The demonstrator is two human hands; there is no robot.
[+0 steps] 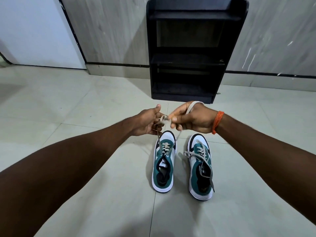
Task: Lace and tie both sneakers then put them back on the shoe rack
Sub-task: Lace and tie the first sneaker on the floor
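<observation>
Two white and teal sneakers stand side by side on the floor, toes away from me. The left sneaker [163, 166] has its grey lace [177, 136] pulled up taut in two strands. My left hand [148, 122] pinches one strand and my right hand [193, 119] pinches the other, with lace looped over its fingers. Both hands meet just above the shoe's toe. The right sneaker [201, 170] has a loose grey lace [206, 165] lying across its top. The black shoe rack [189, 53] stands behind, shelves bare.
Pale floor tiles [77, 103] surround the shoes. A grey marbled wall [111, 31] with a dark skirting runs behind the rack. A white door [37, 31] is at the far left. An orange thread band [218, 122] circles my right wrist.
</observation>
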